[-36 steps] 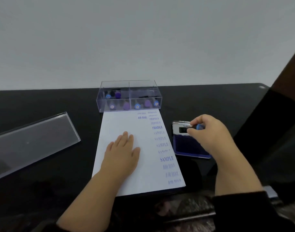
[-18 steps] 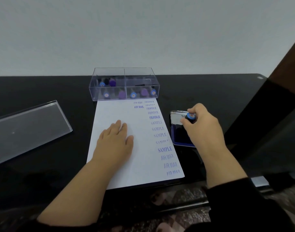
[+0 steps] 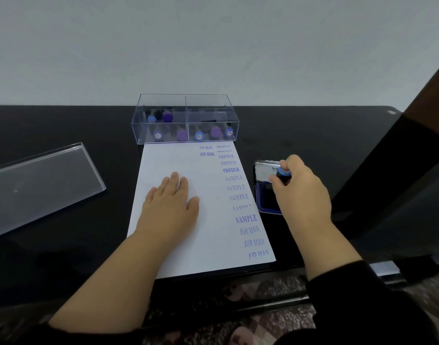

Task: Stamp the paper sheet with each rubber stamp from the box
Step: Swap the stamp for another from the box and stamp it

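Over the last second the right hand point(image 3: 302, 192) has stayed over the ink pad point(image 3: 265, 195), its fingers point(image 3: 275, 180) curled round a small stamp point(image 3: 283, 176) with a blue cap, and it has barely shifted against the pad; what has moved most is the view itself, which has tipped so that the box and paper now sit lower in sight. I'd judge the stamp is being inked, or has just been, though I can't tell from here whether its face is touching the pad. The left hand point(image 3: 172, 205) has kept its place, lying flat with straight fingers on the paper sheet point(image 3: 178, 158), pinning it down. The sheet already carries a column of blue prints along its right side, reading AIR MAIL, FRAGILE and SAMPLE, some strong and some faint, so the job is well under way; the next print looks due once this stamp comes across. The clear box point(image 3: 185, 119) stands touching the far edge of the sheet, with blue and purple stamp caps showing in its compartments. Its clear lid point(image 3: 41, 180) lies well apart to the left. All of it rests on a glossy black worktop point(image 3: 313, 135) set against a plain pale wall point(image 3: 213, 46), with a dark brown panel point(image 3: 432, 95) rising at the right.
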`<state>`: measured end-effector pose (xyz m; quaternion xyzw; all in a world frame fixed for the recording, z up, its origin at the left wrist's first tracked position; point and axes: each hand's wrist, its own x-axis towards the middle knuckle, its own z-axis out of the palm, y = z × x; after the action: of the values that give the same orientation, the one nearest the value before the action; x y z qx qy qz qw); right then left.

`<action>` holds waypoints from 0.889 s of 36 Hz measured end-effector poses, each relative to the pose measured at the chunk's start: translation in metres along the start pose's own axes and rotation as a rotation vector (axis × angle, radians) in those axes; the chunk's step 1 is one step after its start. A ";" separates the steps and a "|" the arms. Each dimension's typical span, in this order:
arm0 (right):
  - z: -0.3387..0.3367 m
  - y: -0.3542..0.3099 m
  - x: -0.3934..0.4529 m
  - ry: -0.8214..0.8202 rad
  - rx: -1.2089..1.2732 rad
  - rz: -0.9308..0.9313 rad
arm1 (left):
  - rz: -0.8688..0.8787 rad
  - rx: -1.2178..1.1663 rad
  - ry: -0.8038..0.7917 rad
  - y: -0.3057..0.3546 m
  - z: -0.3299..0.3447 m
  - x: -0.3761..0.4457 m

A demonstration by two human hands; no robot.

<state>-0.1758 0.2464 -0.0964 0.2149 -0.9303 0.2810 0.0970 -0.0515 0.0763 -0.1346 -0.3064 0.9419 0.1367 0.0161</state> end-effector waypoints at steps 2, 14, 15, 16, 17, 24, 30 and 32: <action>0.001 0.000 -0.001 0.003 0.001 0.001 | 0.000 -0.005 -0.002 0.000 0.000 0.000; 0.002 0.000 -0.003 -0.041 -0.013 0.020 | -0.005 -0.033 -0.001 -0.001 -0.001 0.000; 0.001 0.000 -0.003 -0.041 -0.013 0.021 | -0.004 -0.035 -0.002 -0.001 -0.001 0.000; 0.001 0.000 -0.003 -0.042 -0.014 0.023 | -0.004 -0.037 -0.005 -0.001 -0.001 -0.001; 0.001 0.000 -0.003 -0.043 -0.016 0.027 | -0.006 -0.038 -0.006 -0.001 -0.002 -0.001; 0.000 0.003 0.001 -0.061 0.063 0.055 | -0.031 -0.033 0.000 -0.007 -0.005 -0.001; -0.009 0.002 0.009 -0.054 0.199 0.074 | -0.034 -0.041 0.015 -0.009 -0.007 0.000; -0.011 -0.004 0.012 -0.065 0.247 0.074 | -0.035 -0.045 0.024 -0.009 -0.009 0.000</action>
<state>-0.1843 0.2457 -0.0818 0.1997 -0.8986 0.3896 0.0291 -0.0461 0.0667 -0.1287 -0.3246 0.9332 0.1541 0.0002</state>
